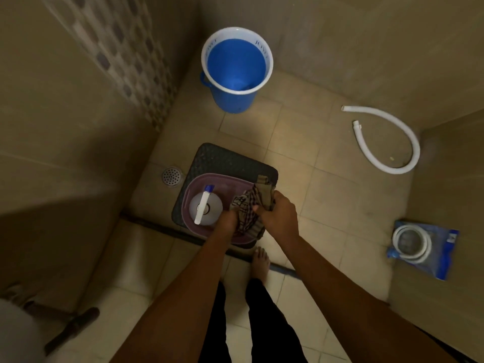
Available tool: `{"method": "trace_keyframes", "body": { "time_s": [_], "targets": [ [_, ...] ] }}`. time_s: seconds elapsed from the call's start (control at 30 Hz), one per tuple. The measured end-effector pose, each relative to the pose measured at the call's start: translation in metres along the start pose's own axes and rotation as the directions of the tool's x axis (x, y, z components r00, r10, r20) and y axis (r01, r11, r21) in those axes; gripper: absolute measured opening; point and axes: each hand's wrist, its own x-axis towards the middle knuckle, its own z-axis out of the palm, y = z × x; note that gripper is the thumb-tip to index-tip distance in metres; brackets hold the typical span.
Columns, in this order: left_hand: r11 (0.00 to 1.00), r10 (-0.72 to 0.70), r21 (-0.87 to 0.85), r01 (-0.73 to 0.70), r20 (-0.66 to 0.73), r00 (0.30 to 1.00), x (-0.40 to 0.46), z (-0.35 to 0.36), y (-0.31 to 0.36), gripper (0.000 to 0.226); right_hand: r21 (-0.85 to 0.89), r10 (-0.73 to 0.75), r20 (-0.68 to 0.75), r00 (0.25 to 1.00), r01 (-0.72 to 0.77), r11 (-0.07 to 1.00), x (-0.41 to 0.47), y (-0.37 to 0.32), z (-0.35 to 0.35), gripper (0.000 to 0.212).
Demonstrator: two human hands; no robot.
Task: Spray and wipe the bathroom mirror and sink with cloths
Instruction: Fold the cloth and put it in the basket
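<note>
A purple tub [195,183] sits on a dark stool [222,158] below me. Inside it stands a clear spray bottle [205,206] with a white trigger and blue nozzle. Beside the bottle lie cloths: a checked cloth [245,205] and a plain brownish cloth [265,191]. My left hand [229,218] reaches into the tub and grips the checked cloth. My right hand [279,212] grips the brownish cloth at the tub's right rim. Mirror and sink are out of view.
A blue bucket [237,72] stands on the tiled floor by the far wall. A white hose [392,142] curls at the right, and a bagged coiled hose [421,247] lies nearer. A floor drain [172,176] is left of the stool. My bare foot [260,263] stands behind it.
</note>
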Motion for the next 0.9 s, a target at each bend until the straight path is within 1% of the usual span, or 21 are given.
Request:
{"method": "trace_keyframes", "body": {
  "time_s": [0.07,0.13,0.2,0.27,0.33,0.4,0.43,0.47,0.5,0.53,0.57,0.6,0.63,0.7,0.77,0.83,0.9],
  "targets": [
    [0.994,-0.049,-0.091,0.057,0.083,0.995,-0.005,0.003,0.006,0.056,-0.011,0.004,0.005,1.0,-0.004,1.0,0.002,0.001,-0.002,0.038],
    [0.991,-0.052,-0.117,0.062,0.088,0.995,-0.01,0.005,0.008,0.065,-0.019,0.013,0.006,1.0,-0.012,1.0,0.002,0.001,-0.004,0.04],
    [0.993,-0.008,-0.119,0.018,0.083,0.997,-0.016,0.006,0.003,0.066,-0.012,0.02,0.01,1.0,-0.02,1.0,0.002,-0.001,-0.004,0.04],
    [0.986,0.036,-0.163,-0.023,0.081,0.996,-0.022,0.007,-0.007,0.065,-0.028,0.021,0.02,1.0,-0.02,0.999,0.001,-0.003,-0.001,0.037],
    [0.972,0.081,-0.227,-0.058,0.092,0.992,-0.023,0.004,-0.013,0.07,-0.049,0.02,0.041,0.999,-0.018,0.999,0.0,-0.007,0.006,0.031],
    [0.968,0.098,-0.238,-0.072,0.096,0.991,-0.02,0.0,-0.014,0.078,-0.078,0.022,0.052,0.998,-0.018,0.997,0.002,-0.009,0.015,0.029],
    [0.981,0.087,-0.18,-0.073,0.073,0.994,-0.016,-0.002,-0.014,0.08,-0.103,0.031,0.042,0.999,-0.027,0.994,0.004,-0.008,0.019,0.028],
    [0.993,0.101,-0.068,-0.098,0.043,0.994,-0.017,-0.002,-0.011,0.073,-0.131,0.038,0.021,0.999,-0.035,0.991,0.006,-0.007,0.022,0.026],
    [0.985,0.145,0.093,-0.145,0.011,0.989,-0.017,-0.001,-0.01,0.057,-0.161,0.042,-0.007,0.999,-0.043,0.986,0.008,-0.004,0.023,0.026],
    [0.949,0.214,0.239,-0.206,-0.009,0.977,-0.016,0.0,-0.011,0.037,-0.189,0.043,-0.035,0.998,-0.049,0.981,0.009,-0.001,0.023,0.027],
    [0.908,0.275,0.333,-0.253,-0.018,0.961,-0.02,0.001,-0.012,0.022,-0.218,0.044,-0.051,0.998,-0.055,0.974,0.01,0.002,0.023,0.028],
    [0.877,0.32,0.381,-0.293,-0.009,0.947,-0.021,0.001,-0.013,0.015,-0.243,0.047,-0.054,0.997,-0.058,0.968,0.01,0.004,0.023,0.03],
    [0.859,0.349,0.399,-0.32,-0.001,0.937,-0.024,0.0,-0.016,0.015,-0.262,0.049,-0.046,0.998,-0.059,0.963,0.011,0.006,0.024,0.031],
    [0.845,0.395,0.391,-0.365,0.005,0.919,-0.028,-0.001,-0.022,0.022,-0.286,0.054,-0.023,0.998,-0.058,0.957,0.011,0.007,0.029,0.031],
    [0.794,0.46,0.441,-0.418,0.012,0.888,-0.029,-0.002,-0.024,0.023,-0.313,0.049,-0.01,0.999,-0.049,0.948,0.012,0.005,0.036,0.034],
    [0.758,0.518,0.456,-0.467,0.016,0.855,-0.03,-0.003,-0.026,0.022,-0.322,0.063,-0.018,0.998,-0.066,0.945,0.015,0.001,0.043,0.038],
    [0.73,0.57,0.448,-0.517,0.018,0.821,-0.029,-0.003,-0.026,0.024,-0.323,0.089,-0.043,0.995,-0.098,0.941,0.019,-0.002,0.05,0.037]
  ]
}}
